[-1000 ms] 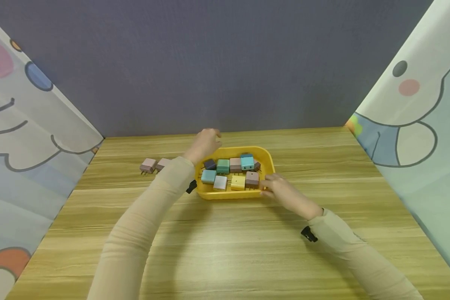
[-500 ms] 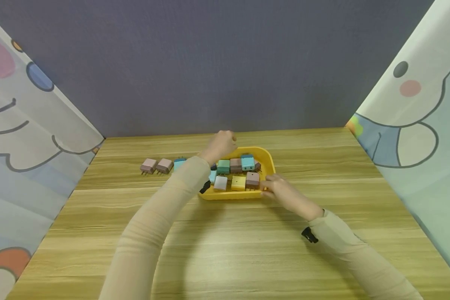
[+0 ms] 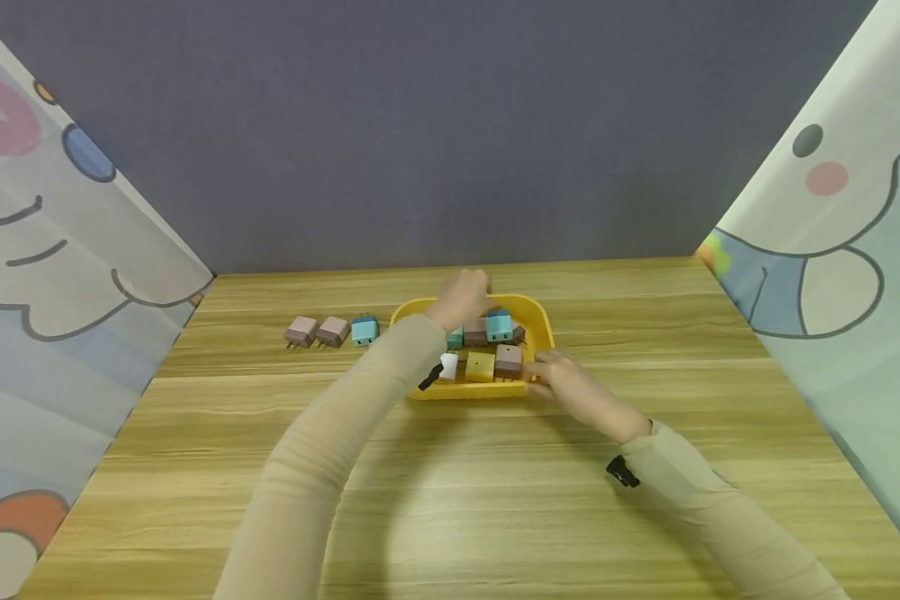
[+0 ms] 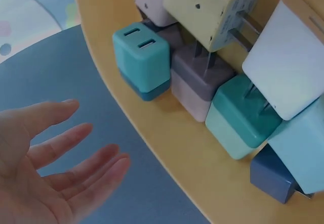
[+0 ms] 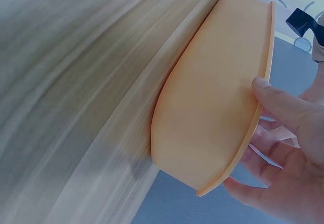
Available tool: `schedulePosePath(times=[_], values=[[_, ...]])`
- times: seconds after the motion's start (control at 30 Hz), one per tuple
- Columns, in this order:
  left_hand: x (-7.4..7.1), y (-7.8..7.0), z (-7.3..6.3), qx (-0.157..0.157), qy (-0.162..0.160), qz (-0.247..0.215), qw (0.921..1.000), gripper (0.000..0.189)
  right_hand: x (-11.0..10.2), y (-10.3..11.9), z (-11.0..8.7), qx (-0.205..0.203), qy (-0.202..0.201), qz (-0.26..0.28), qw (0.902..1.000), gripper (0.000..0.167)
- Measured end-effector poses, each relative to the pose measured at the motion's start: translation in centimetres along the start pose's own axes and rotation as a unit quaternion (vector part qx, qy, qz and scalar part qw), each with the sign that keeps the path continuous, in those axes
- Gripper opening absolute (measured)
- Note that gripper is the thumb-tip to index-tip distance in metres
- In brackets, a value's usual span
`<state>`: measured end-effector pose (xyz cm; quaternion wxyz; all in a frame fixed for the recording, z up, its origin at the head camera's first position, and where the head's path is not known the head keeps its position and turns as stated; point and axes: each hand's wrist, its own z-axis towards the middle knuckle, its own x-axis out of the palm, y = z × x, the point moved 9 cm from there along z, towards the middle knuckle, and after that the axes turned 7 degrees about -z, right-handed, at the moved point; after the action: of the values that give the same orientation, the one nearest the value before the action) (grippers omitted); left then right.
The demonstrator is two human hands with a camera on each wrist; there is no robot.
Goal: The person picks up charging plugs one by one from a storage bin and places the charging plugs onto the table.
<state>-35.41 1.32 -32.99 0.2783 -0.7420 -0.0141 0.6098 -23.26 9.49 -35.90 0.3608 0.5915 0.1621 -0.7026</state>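
1. Fingers [image 4: 93, 176] of the left hand [image 3: 462, 302] are relaxed and spread, holding nothing. They lie at lower left in the left wrist view, with a gap between them and the nearest chargers.
2. The right hand [image 3: 572, 392] grips the rim of the tray [image 5: 212, 92], thumb on the outer wall and fingers behind it. The tray is smooth plastic with rounded corners, yellow in the head view, more orange in the wrist views. It sits at the centre of the head view, between the hands.
3. At top centre of the left wrist view, the yellow charger [image 4: 202, 16] carries small print beside its two metal prongs, too fine to read.
4. Nearest the left hand is the turquoise charger [image 4: 142, 64], a rounded block with two slots and a darker base. Beside it come the mauve charger [image 4: 200, 90], prongs up, and the two-tone green charger [image 4: 240, 118].
5. At right in that view are the glossy white charger [image 4: 283, 57], the light blue charger [image 4: 304, 148] and the dark blue charger [image 4: 272, 172].
6. In the head view, the pink charger [image 3: 508, 358] lies just beside the right fingertips, inside the tray.
7. Left of centre, two loose chargers [image 3: 333, 331], both pinkish, and a blue one [image 3: 364, 332] form a row on the wood-grain table [image 3: 510, 508].
8. Cream sleeves [image 3: 322, 454] cover both arms; cartoon-printed cloth [image 3: 855, 333] hangs at either side.
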Motion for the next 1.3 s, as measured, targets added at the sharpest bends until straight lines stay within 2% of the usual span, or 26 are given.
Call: schedulePosePath(times=[0.13, 0.5, 0.73, 0.9, 1.2, 1.3], values=[[0.7, -0.3, 0.3, -0.006, 0.006, -0.002, 1.0, 0.015, 0.0, 0.0, 0.0, 0.002, 0.0, 0.001, 1.0, 0.008], [1.9, -1.0, 0.7, -0.016, 0.006, -0.029, 0.9994, 0.013, 0.1, -0.2, -0.1, 0.005, 0.006, -0.007, 1.0, 0.007], [2.9, -1.1, 1.1, -0.026, 0.022, -0.009, 0.9994, 0.014, 0.1, -0.1, -0.1, 0.001, -0.006, -0.007, 1.0, 0.008], [3.3, -1.2, 1.4, -0.04, 0.028, 0.005, 0.9988, 0.019, 0.1, -0.2, -0.1, 0.003, -0.007, -0.006, 0.9999, 0.008], [4.3, -1.0, 1.6, -0.065, 0.038, -0.032, 0.9966, 0.042, -0.1, -0.1, -0.2, 0.0, -0.012, -0.001, 0.9999, 0.008], [4.6, -1.0, 1.6, -0.069, 0.044, -0.033, 0.9961, 0.039, -0.1, -0.1, -0.2, -0.002, -0.014, -0.002, 0.9999, 0.008]])
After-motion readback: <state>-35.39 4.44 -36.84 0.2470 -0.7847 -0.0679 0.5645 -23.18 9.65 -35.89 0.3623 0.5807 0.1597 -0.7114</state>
